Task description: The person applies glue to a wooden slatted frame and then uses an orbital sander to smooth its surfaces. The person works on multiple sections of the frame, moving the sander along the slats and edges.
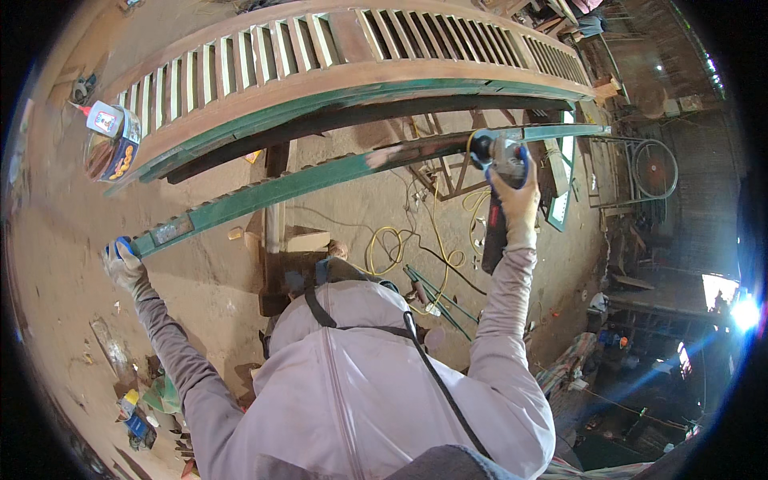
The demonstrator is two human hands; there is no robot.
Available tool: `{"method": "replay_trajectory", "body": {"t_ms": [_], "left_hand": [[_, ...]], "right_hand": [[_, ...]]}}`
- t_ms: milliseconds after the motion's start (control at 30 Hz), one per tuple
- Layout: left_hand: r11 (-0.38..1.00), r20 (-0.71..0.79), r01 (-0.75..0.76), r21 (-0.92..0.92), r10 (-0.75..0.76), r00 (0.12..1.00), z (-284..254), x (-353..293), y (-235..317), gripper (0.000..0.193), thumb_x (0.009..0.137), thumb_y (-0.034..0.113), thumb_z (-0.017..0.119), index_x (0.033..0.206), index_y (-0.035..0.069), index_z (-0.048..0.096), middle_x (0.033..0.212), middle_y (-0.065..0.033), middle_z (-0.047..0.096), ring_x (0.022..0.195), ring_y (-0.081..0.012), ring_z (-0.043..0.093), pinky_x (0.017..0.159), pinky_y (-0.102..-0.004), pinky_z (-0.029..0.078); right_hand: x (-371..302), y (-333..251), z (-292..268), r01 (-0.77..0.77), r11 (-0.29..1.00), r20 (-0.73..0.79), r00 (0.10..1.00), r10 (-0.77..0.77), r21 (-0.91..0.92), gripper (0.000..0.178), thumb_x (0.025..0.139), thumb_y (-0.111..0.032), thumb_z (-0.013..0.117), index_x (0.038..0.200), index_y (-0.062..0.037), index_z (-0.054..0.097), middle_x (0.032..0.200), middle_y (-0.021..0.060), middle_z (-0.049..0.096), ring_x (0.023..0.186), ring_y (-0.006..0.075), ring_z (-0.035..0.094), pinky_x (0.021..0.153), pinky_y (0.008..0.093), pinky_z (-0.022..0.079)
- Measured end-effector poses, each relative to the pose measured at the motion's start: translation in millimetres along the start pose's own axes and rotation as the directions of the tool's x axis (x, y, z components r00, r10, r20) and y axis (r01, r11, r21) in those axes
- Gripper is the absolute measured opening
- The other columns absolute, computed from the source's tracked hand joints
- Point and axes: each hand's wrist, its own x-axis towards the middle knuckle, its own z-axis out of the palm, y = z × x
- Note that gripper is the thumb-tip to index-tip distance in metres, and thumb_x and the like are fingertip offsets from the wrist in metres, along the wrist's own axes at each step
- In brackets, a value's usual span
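A long, narrow wooden rail [276,190] with worn green paint and a notched far edge crosses in front of me. My left hand [126,268], in a pale glove with blue fingertips, is closed round its left end. Near the right part of the rail, my gloved right hand [520,196] grips an angle grinder [495,232]. The grinder's round head is against or just over the rail; I cannot tell whether it touches. Bare brown wood shows beside the head, with green paint on either side. A rectangular recess is cut near the rail's left end.
Beyond the rail lies a long louvred shutter [348,76] of brown wood with green edges. A tub [110,156] with a white bottle stands at its left end. A yellow cord [384,260] loops over the floor. Green strips [438,300] lie near my body; a wheel-shaped frame [654,170] stands right.
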Motion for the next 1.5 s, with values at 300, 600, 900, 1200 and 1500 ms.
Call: {"method": "replay_trajectory", "body": {"t_ms": [300, 600, 900, 1200, 1500], "left_hand": [[0.996, 0.009, 0.004, 0.090, -0.005, 1.000, 1.2, -2.3, -9.1, 0.041, 0.097, 0.038, 0.044, 0.093, 0.010, 0.074, 0.097, -0.0169, 0.068, 0.098, -0.0397, 0.061, 0.088, -0.0504, 0.046], [0.999, 0.057, 0.019, 0.050, -0.022, 0.998, 1.8, -2.2, -11.0, 0.042, 0.097, 0.040, 0.046, 0.093, 0.011, 0.076, 0.098, -0.0146, 0.069, 0.097, -0.0377, 0.061, 0.088, -0.0503, 0.046], [0.998, 0.021, 0.024, 0.049, -0.025, 0.999, 5.1, -3.9, -16.5, 0.042, 0.098, 0.039, 0.047, 0.091, 0.011, 0.077, 0.097, -0.0167, 0.068, 0.098, -0.0382, 0.060, 0.090, -0.0506, 0.045], [0.997, 0.010, 0.073, 0.037, -0.074, 0.997, -0.6, -4.9, 0.6, 0.042, 0.097, 0.040, 0.047, 0.091, 0.011, 0.077, 0.095, -0.0153, 0.067, 0.096, -0.0382, 0.061, 0.088, -0.0491, 0.046], [0.999, -0.044, 0.028, 0.032, -0.027, 0.999, 1.3, -7.5, -5.5, 0.041, 0.096, 0.039, 0.048, 0.090, 0.011, 0.077, 0.096, -0.0152, 0.068, 0.093, -0.0375, 0.062, 0.085, -0.0498, 0.047]], "right_hand": [[-70.5, -106.9, 45.5, 0.214, 0.976, 0.363, 0.912, -0.189, -0.030, 0.092, 0.073, -0.035, 0.087, 0.151, -0.0061, 0.048, 0.130, 0.0241, 0.063, 0.117, 0.0386, 0.066, 0.099, 0.0448, 0.053], [-30.9, -66.7, 33.9, 0.115, 0.991, 0.239, 0.962, -0.129, 0.072, 0.088, 0.072, -0.032, 0.087, 0.147, -0.0041, 0.051, 0.127, 0.0246, 0.065, 0.115, 0.0370, 0.067, 0.098, 0.0428, 0.053], [25.5, -8.0, 5.5, 0.020, 1.000, 0.062, 0.998, -0.020, 0.001, 0.082, 0.074, -0.030, 0.090, 0.144, -0.0065, 0.055, 0.121, 0.0134, 0.071, 0.109, 0.0223, 0.069, 0.097, 0.0355, 0.053], [51.6, 29.5, -8.2, -0.028, 0.997, -0.020, 0.999, 0.027, -0.078, 0.080, 0.074, -0.032, 0.091, 0.144, -0.0112, 0.056, 0.124, 0.0150, 0.071, 0.112, 0.0258, 0.069, 0.100, 0.0381, 0.052], [-7.7, -56.0, 33.8, 0.109, 0.991, 0.176, 0.977, -0.122, 0.080, 0.087, 0.073, -0.038, 0.088, 0.145, -0.0041, 0.054, 0.128, 0.0223, 0.067, 0.118, 0.0321, 0.068, 0.100, 0.0402, 0.052]]}}
